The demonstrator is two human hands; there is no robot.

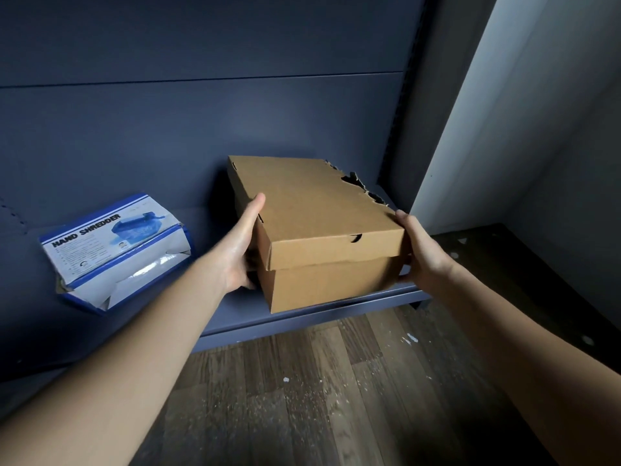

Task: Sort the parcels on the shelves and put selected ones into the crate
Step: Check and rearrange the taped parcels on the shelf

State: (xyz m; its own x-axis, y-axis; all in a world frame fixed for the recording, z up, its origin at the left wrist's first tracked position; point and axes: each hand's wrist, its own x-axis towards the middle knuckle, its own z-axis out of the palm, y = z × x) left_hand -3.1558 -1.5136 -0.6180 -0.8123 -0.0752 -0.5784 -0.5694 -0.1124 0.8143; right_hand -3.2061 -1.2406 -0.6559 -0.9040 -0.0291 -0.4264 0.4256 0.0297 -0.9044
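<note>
Brown cardboard parcel (322, 230), lidded like a shoebox, is shown at the centre of the frame, resting on the dark blue shelf (302, 314) near its right end, with its near corner reaching the shelf's front edge. The lid is torn along its far right edge, where a ragged hole is seen. The parcel is held from both sides. The left hand (240, 247) is pressed flat against the parcel's left side, the thumb laid along the lid edge and the fingers wrapped low around the base; its grip is closed on the parcel. The right hand (421, 252) is cupped against the right side, the thumb tip at the lid's corner; its grip is likewise closed on the parcel. Both bare forearms are seen entering from the lower corners of the frame.

At the left of the frame, well apart from the brown parcel, a blue and white box (116, 250) printed "HAND SHREDDER" is seen lying on the same shelf, its near end crushed and torn. A worn wooden floor (319, 398) fills the lower centre, and a pale wall (537, 129) occupies the upper right.
</note>
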